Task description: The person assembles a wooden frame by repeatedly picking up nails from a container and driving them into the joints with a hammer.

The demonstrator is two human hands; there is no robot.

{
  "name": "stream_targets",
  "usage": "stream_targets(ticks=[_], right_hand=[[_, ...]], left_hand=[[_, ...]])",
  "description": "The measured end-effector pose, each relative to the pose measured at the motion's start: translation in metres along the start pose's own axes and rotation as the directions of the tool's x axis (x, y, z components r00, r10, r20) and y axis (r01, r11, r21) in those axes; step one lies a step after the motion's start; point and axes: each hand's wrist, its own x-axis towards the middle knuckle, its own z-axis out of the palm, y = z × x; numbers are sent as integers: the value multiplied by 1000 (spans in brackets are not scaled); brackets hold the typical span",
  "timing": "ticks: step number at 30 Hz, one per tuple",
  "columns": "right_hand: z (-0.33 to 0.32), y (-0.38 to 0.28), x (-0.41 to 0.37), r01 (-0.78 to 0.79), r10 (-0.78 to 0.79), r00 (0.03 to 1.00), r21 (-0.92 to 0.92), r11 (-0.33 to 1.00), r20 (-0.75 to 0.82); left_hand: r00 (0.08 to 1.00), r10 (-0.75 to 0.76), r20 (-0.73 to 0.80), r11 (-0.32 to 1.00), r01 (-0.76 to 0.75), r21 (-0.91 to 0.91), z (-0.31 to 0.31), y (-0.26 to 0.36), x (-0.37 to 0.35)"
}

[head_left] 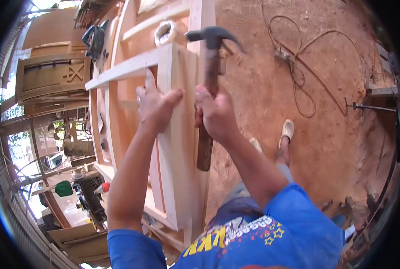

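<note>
My right hand (215, 112) is wrapped round the wooden handle of a claw hammer (212, 62), whose dark metal head is raised beside the frame's corner. Against the upper corner of a pale wooden frame (168, 71) rests my left hand (157, 101), its thumb over the near rail and a finger stretched along the inner side. The fingers look spread against the wood, and part of them is hidden behind the rail. The frame lies over longer pale timbers. A white roll (166, 32) with a hollow middle stands just beyond the corner.
A dark power tool (96, 40) sits on the bench to the left. Rope or cable (298, 58) lies looped on the brown dirt floor (253, 89) at right, with a thin rod across it. Carved wooden panels (52, 76) stand at far left. A red-tipped tool (102, 188) is lower left.
</note>
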Motion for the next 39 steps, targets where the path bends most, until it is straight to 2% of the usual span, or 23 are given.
stream_targets(ticks=[2,4,6,7,8,9,12,14,16,17,18,19,21,23,26,27,30,31,32,34,36,37,39], right_hand=[[-7,-13,-6,175,-162,983,158,972,-92],[-16,-23,-31,283,-243,956,296,912,-165],[-15,19,-38,349,-345,936,286,893,-65],[-7,16,-28,93,-96,995,85,992,35],[-2,13,-16,-168,179,981,-139,976,73],[0,11,-10,-153,154,983,-17,988,100],[-8,-6,-12,116,-102,993,294,949,-64],[-14,-11,-27,219,-183,975,382,898,-129],[-8,14,-26,141,-145,989,267,953,-2],[-11,18,-22,-65,54,994,123,990,92],[-9,10,-14,-253,255,955,-33,967,151],[-12,1,-13,-261,250,954,47,964,165],[-14,-10,-17,1,-9,999,168,986,47],[-17,-18,-21,272,-264,962,293,917,-66],[-20,16,-16,-44,32,994,113,993,103],[-18,2,-8,-272,290,941,-119,955,174],[-24,-10,-10,-192,172,975,143,971,143],[-23,-17,-14,-97,79,994,271,958,74],[-22,-18,-16,84,-81,996,258,962,-23],[-19,-5,-14,144,-119,988,337,931,-94],[-17,3,-10,-131,136,984,-46,990,119],[-18,5,-5,-326,336,928,-87,941,163],[-20,-3,-5,-262,264,953,-39,964,147]], left_hand=[[1000,-25,-19,999,25,35,6,-10,1],[999,-25,-37,999,26,38,5,-5,4],[999,-33,-42,999,33,21,3,-1,5],[998,-44,-41,999,45,14,4,-1,1],[998,-51,-31,999,52,14,6,-4,-6],[999,-46,-21,999,47,23,5,-6,-8],[999,-28,-32,999,30,45,4,-4,-4],[995,-5,-95,996,13,85,6,-1,1],[994,-6,-113,999,10,33,7,-1,2],[993,-9,-118,1000,10,10,8,-2,-1],[997,-5,-75,1000,6,26,8,-4,-3],[999,11,-43,999,-10,41,5,-5,2],[1000,-2,-9,999,2,50,4,-11,3],[1000,-16,-21,999,17,38,4,-6,3],[998,-43,-40,998,45,48,2,4,-1],[998,-48,-29,998,50,50,2,4,-4],[999,-39,-23,998,40,51,0,0,0],[999,-28,-35,999,29,44,2,-2,0],[999,-15,-49,999,16,36,2,-3,1],[997,12,-73,998,-7,62,3,-2,2],[996,23,-91,996,-15,85,4,-1,0],[996,22,-92,995,-13,102,4,-2,-2],[995,13,-100,995,-3,98,1,3,4]])
